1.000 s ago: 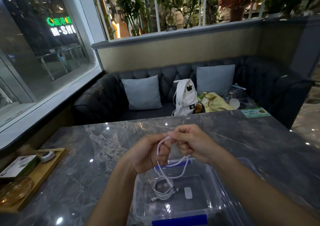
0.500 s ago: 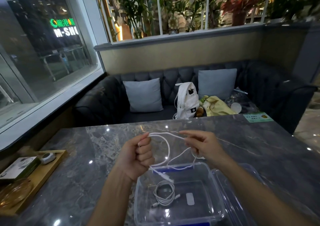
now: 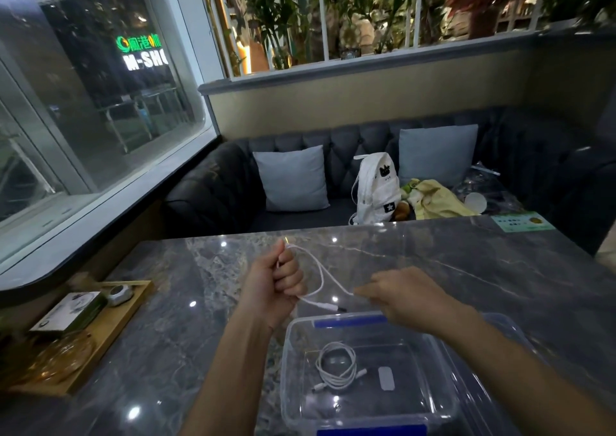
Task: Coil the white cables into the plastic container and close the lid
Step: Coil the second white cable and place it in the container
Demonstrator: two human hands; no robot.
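Grips white cable (image 3: 321, 274) in curled left hand (image 3: 273, 285), pinches it with right hand (image 3: 400, 297) at 3 o'clock, above open plastic container (image 3: 287, 355) with coiled cable (image 3: 336, 367) inside.

Dark tufted sofa (image 3: 333, 175) beneath night-lit windows (image 3: 100, 102).

Café or restaurant booth, evening. Marble desk (image 3: 433, 252); dark tufted sofa (image 3: 216, 195) with grey cushions (image 3: 293, 178); wooden tray (image 3: 110, 329) at the desk edge; plants (image 3: 283, 18) behind a partition; window (image 3: 83, 118) facing a neon sign (image 3: 141, 52).
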